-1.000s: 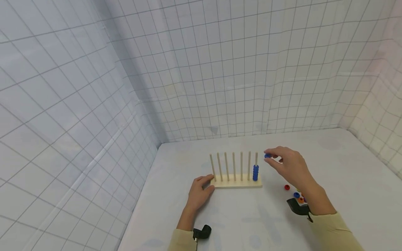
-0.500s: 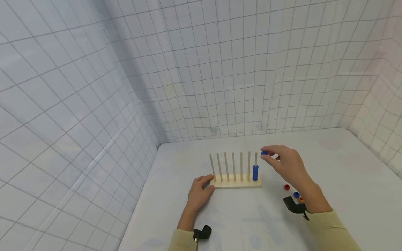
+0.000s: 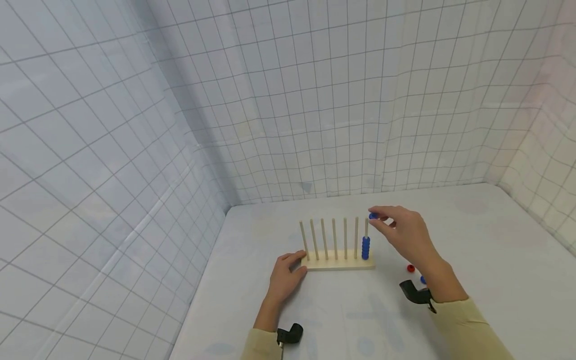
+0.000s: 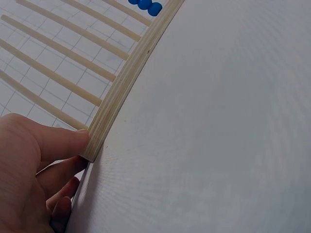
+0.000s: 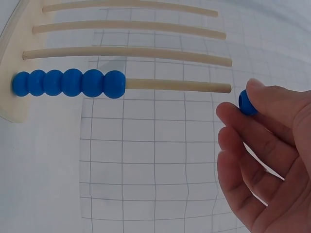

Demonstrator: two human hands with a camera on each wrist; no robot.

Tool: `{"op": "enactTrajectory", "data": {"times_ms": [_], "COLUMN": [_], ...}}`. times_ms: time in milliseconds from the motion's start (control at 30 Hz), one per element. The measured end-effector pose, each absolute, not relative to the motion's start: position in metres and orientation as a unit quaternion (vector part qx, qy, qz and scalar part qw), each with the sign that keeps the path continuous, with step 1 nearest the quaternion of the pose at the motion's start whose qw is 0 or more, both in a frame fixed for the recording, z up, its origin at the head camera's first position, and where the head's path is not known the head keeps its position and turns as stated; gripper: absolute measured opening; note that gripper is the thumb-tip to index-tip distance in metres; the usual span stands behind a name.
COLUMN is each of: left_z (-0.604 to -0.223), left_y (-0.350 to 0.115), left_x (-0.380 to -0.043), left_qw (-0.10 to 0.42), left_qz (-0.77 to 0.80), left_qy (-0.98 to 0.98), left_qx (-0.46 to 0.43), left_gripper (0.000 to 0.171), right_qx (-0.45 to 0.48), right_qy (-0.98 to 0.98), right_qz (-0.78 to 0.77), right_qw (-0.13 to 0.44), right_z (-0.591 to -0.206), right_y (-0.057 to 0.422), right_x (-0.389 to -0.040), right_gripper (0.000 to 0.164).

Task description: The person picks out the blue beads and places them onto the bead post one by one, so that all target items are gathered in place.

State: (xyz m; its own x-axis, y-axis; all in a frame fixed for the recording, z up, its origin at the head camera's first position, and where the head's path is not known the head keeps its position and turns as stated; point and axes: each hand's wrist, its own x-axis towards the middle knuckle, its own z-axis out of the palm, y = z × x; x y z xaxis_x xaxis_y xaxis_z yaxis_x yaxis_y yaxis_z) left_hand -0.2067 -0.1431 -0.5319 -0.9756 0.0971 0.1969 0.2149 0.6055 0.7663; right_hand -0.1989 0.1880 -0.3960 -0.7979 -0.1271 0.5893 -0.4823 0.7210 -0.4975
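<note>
A wooden peg rack [image 3: 337,264] with a row of upright pegs stands on the white table. Blue beads [image 5: 73,82] are stacked on its rightmost peg [image 5: 180,85], whose upper part is bare. Between thumb and index finger, my right hand [image 3: 407,232] pinches one more blue bead [image 5: 247,103], just off that peg's tip and not threaded on it. My left hand [image 3: 284,276] grips the left end of the rack's base, the thumb on one face, as the left wrist view [image 4: 48,160] shows.
On the table near my right forearm lie a red bead [image 3: 411,268] and a blue bead [image 3: 423,280], the latter partly covered by the wrist. White grid-patterned curtains [image 3: 315,100] enclose the table at the back and sides.
My right hand has moved left and slightly up, bringing the pinched blue bead close to the rightmost peg's tip. The forearm now covers more of the loose beads. My left hand stays put.
</note>
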Motion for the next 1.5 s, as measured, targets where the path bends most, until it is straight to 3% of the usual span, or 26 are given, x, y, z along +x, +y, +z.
{"op": "enactTrajectory", "data": {"times_ms": [600, 1500], "left_z": [-0.532, -0.530], "left_y": [-0.143, -0.143], "left_x": [-0.207, -0.206], "left_qw": [0.072, 0.071], "left_qz": [-0.438, -0.440], "left_qy": [-0.892, -0.891], "left_qx": [-0.088, -0.090], "left_gripper": [0.039, 0.039], "right_qx": [0.155, 0.171], "right_qy": [-0.901, -0.903], "right_qz": [0.328, 0.317], "right_qw": [0.236, 0.236], "right_z": [-0.396, -0.401], "right_y": [0.179, 0.177], "right_x": [-0.203, -0.206], "right_gripper": [0.028, 0.027]}}
